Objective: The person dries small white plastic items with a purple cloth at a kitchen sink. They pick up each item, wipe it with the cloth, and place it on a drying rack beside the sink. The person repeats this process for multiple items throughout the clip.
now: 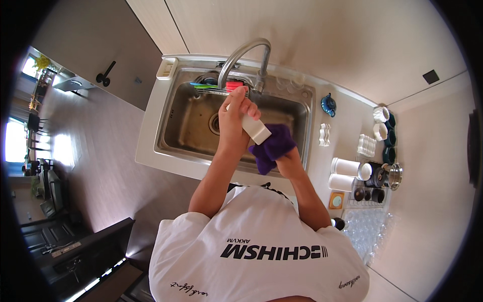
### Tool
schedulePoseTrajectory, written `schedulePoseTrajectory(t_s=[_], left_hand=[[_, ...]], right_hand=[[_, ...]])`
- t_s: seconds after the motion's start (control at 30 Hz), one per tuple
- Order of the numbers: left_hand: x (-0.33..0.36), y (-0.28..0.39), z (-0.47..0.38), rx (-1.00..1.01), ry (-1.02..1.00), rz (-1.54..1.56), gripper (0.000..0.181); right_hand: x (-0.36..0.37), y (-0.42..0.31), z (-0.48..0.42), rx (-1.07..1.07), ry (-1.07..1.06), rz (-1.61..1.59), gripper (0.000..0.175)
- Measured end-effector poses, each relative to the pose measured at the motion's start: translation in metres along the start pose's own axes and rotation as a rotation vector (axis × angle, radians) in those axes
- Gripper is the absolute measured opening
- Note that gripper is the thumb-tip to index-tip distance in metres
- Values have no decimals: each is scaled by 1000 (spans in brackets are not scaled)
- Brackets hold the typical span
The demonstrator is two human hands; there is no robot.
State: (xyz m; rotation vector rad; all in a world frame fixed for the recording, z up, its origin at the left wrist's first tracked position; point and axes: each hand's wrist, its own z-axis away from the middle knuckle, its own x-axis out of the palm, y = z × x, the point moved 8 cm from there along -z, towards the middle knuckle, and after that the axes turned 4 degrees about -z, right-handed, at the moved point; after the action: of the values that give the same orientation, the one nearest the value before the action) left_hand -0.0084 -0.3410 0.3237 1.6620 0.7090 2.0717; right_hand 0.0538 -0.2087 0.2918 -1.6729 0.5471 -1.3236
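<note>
My left hand [232, 122] grips a white block-like piece [256, 130] with a wavy side, held above the stainless steel sink [188, 132]. A bunched purple cloth [277, 140] covers most of my right hand [289, 163]. The cloth touches the lower right end of the white piece, and the fingers inside it are hidden. Over the back of the basin arches a metal faucet [245, 46]; no running water can be made out. Behind my left fingertips lies a red item [234, 85] on a wire rack, beside green and blue utensils [205, 86].
Right of the sink stand a small blue teapot [329, 105], wavy white pieces [324, 135], a white stack [366, 145], white cylinders [346, 167] and a wire rack [353, 203]. Bubble wrap [364, 228] lies nearer me. A white tray [167, 68] occupies the back left corner.
</note>
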Motion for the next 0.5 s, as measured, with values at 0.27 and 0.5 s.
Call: schedulePoseTrajectory(t_s=[0.27,0.5], left_hand=[[-14,-24,-10,-313,-32,427,26],[-20,-38,-16,-336,-57,466,9]], right_hand=[[-26,-25,4,-194,68,212,43],[-38,-22,36,-75,-132,451,83]])
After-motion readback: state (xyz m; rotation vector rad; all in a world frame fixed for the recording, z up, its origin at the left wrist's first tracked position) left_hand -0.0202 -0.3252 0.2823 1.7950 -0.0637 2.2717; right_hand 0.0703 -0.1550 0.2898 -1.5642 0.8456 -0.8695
